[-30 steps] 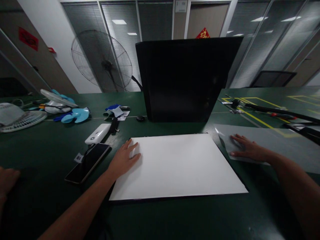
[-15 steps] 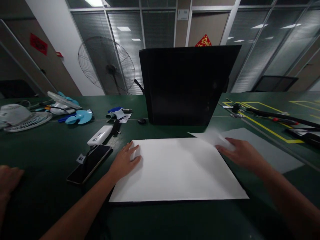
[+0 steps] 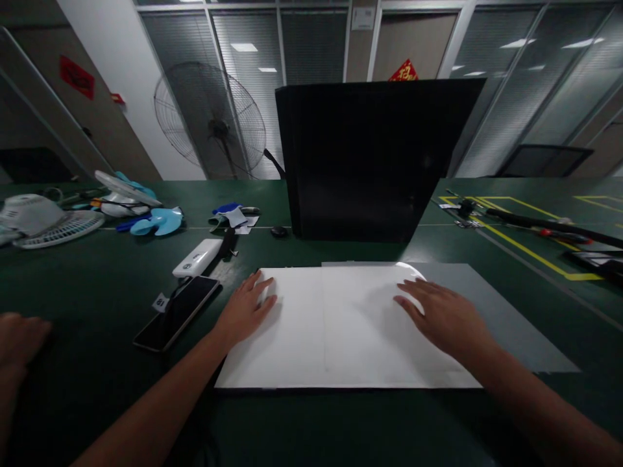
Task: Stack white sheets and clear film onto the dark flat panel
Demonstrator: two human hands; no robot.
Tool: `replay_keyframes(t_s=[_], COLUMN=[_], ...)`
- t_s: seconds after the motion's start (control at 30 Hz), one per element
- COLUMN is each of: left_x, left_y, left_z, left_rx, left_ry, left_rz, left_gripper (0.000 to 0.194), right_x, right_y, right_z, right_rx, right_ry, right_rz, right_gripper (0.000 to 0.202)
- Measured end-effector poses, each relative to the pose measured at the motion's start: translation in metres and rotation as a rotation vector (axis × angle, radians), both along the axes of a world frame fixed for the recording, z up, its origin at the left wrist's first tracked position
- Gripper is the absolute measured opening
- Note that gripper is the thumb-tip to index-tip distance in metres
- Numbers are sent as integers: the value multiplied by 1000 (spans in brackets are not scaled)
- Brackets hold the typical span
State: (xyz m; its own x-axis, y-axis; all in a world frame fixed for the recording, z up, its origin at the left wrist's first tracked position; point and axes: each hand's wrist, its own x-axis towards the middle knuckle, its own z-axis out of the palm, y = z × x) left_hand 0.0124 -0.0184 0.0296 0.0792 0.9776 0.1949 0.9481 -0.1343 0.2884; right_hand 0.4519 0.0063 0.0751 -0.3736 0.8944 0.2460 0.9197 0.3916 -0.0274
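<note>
White paper lies flat on the green table in front of me. A faint upright edge near its middle shows another layer over the right half, whose far right corner curves under my fingers. My left hand rests on the paper's left edge with fingers spread, holding nothing. Over the right side, my right hand lies palm down with thumb and fingers apart; whether it presses the upper layer cannot be told. Beneath and beyond my right hand, a greyish sheet sticks out to the right.
A black phone and a white device lie left of the paper. Behind it stands a large black panel. Fan parts are at the far left, and another person's hand rests at the left edge.
My right hand has moved left and opened from its grip on a lifted sheet corner. That sheet now lies over the right half. My left hand stays at the left edge.
</note>
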Motion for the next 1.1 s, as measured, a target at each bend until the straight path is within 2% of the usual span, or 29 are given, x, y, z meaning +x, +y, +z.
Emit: replay_keyframes(t_s=[0.07,0.13,0.2,0.33,0.43,0.57,0.63,0.77,0.93,1.03,1.1], left_x=[0,0,0,0,0,-1,-3,-6,-9,-9,-9], left_y=[0,0,0,-1,0,1,1,1,0,0,0], left_z=[0,0,-1,-2,-3,-4,-6,-7,-7,-7,-7], left_rx=[7,16,19,21,19,-5,-5,13,14,13,7], left_ry=[-14,-26,-33,-44,-41,-6,12,17,1,-2,4], left_rz=[-5,-4,1,10,23,24,12,-13,-27,-16,-19], left_gripper=[54,54,55,59,63,71,69,61,60,65,65], right_x=[14,19,13,-16,-35,-41,-38,-21,17,36,43], right_y=[10,14,10,-6,-18,-26,-24,-7,18,26,31], right_z=[-2,-5,-9,-15,-15,-10,-8,-12,-17,-16,-18], right_rx=[-58,-92,-87,-67,-116,-244,-249,-114,47,57,22], right_ry=[-58,-85,-89,-72,-10,61,67,69,-29,-91,-89], right_rz=[-95,-96,-23,158,274,404,409,249,-84,-275,-341], right_gripper=[66,67,64,59,59,59,58,54,57,63,66])
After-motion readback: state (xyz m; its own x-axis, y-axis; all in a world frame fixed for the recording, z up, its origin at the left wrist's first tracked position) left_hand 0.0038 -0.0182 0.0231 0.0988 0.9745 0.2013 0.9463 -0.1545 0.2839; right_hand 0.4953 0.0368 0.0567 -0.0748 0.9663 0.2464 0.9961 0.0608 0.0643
